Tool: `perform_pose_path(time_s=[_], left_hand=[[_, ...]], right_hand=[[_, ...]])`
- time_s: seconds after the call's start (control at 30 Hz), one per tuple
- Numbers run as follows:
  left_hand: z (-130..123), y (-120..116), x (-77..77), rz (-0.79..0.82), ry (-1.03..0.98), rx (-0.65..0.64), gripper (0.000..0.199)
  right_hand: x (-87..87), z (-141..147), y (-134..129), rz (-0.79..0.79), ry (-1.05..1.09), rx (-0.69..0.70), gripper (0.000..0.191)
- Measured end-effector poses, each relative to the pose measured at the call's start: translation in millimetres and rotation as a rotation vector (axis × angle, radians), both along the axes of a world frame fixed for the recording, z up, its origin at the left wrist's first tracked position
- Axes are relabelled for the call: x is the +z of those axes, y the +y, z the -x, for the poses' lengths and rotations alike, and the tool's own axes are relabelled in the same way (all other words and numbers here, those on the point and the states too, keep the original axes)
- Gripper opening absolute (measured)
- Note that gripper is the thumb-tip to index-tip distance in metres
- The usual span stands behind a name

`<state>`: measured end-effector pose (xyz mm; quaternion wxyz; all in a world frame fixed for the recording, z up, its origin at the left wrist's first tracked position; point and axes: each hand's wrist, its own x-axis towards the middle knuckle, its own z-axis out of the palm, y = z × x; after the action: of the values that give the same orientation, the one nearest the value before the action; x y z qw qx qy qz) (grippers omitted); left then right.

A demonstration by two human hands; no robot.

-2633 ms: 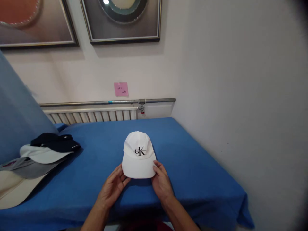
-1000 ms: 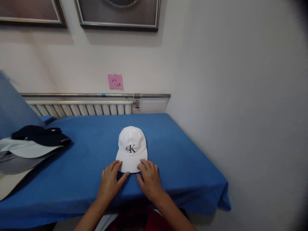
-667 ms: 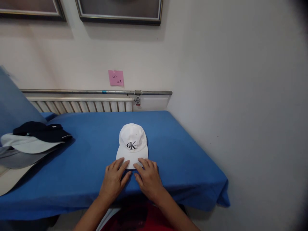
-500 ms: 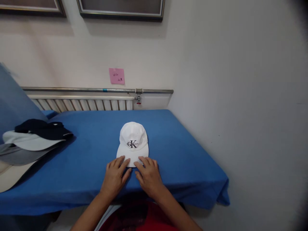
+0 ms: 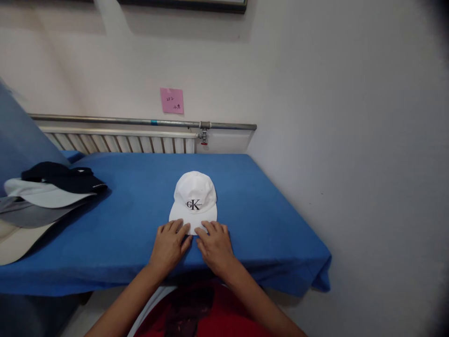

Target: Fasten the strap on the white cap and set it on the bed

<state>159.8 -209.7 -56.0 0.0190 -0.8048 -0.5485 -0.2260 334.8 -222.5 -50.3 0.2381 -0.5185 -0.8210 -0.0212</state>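
Observation:
A white baseball cap (image 5: pixel 195 187) with dark letters on its front lies crown up on the blue cloth, its brim facing me. My left hand (image 5: pixel 170 245) rests palm down at the left front of the brim, fingertips touching it. At the brim's right front, my right hand (image 5: pixel 215 245) lies the same way. Both hands have their fingers spread, and their thumbs point inward along the brim's front edge. The fingers cover the brim's front corners.
On the left a stack of caps (image 5: pixel 52 196) overlaps, dark, white, grey and beige. A blue cloth (image 5: pixel 266 220) covers the table and hangs over its front edge. Behind stand a radiator (image 5: pixel 122 144) and a pipe (image 5: pixel 231 126); a pink note (image 5: pixel 171 100) is on the wall.
My view has tilted slightly downward, so the wall, table and caps appear higher. Both hands stay on the brim, with little visible movement against the cap.

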Motion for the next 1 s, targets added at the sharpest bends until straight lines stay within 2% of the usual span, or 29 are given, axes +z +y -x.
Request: perform_pose_path(time_s=[0.13, 0.37, 0.47, 0.57, 0.7, 0.77, 0.9, 1.0], left_hand=[[-1, 1, 4.2, 0.020, 0.075, -0.009, 0.031], [-4, 8, 22.0, 0.079, 0.195, -0.049, 0.027], [-4, 4, 15.7, -0.002, 0.162, -0.036, 0.026], [1, 1, -2.4, -0.157, 0.031, -0.021, 0.032], [10, 3, -21.3, -0.201, -0.157, -0.070, 0.038], [14, 6, -23.9, -0.170, -0.318, -0.032, 0.039], [21, 12, -21.6, -0.046, -0.656, 0.141, 0.047], [25, 13, -20.3, 0.042, -0.808, 0.202, 0.050]], right_hand=[[0.5, 2, 1, -0.006, -0.032, -0.004, 0.021], [5.6, 4, 2, 0.029, -0.072, 0.007, 0.017], [5.8, 2, 0, 0.020, -0.009, 0.002, 0.018], [2.1, 0, -2, -0.015, 0.122, -0.002, 0.026], [-5.6, -3, 0, -0.023, 0.313, -0.049, 0.025], [-8.8, -6, 3, -0.033, 0.420, -0.071, 0.024], [-11.9, -13, 9, -0.006, 0.599, -0.099, 0.024], [-11.0, -16, 10, 0.043, 0.694, -0.103, 0.024]])
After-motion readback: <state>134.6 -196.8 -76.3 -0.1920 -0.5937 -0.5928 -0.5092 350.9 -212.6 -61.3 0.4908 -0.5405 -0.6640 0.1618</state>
